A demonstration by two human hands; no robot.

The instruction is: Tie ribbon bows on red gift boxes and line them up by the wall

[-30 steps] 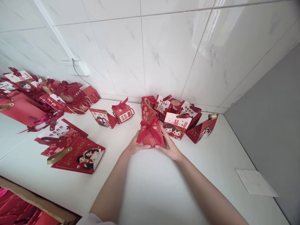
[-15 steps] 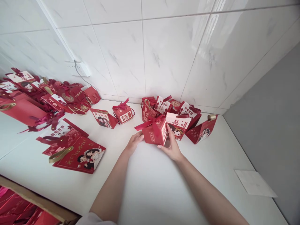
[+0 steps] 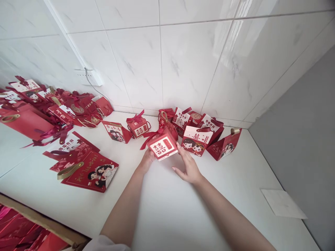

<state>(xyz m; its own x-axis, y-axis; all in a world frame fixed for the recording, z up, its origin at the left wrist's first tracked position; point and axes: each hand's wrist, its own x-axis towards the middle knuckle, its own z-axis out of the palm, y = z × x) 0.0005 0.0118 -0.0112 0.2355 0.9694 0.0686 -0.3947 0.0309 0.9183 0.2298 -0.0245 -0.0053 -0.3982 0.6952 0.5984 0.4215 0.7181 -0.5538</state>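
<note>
A small red gift box (image 3: 162, 147) with a dark red ribbon bow on top is held above the white tabletop. Its white panel with large red characters faces me, slightly tilted. My left hand (image 3: 148, 161) grips the box at its lower left, with the fingers partly hidden behind it. My right hand (image 3: 188, 166) is open at the other side. Its fingertips touch or nearly touch the box's right edge, and its thumb is spread away below. Right behind that hand stands a white-and-red gift box (image 3: 196, 140) with two cartoon faces.
Several red gift boxes (image 3: 196, 118) cluster against the tiled wall. A triangular box (image 3: 225, 146) stands to their right, and a ribboned box (image 3: 137, 126) to their left. More boxes (image 3: 90, 172) fill the left side. A cardboard carton (image 3: 47, 223) sits lower left; white paper (image 3: 284, 203) lies right.
The ribboned box has been turned, so its white character panel now faces me instead of right. It moved slightly left, and my right thumb has come away from it.
</note>
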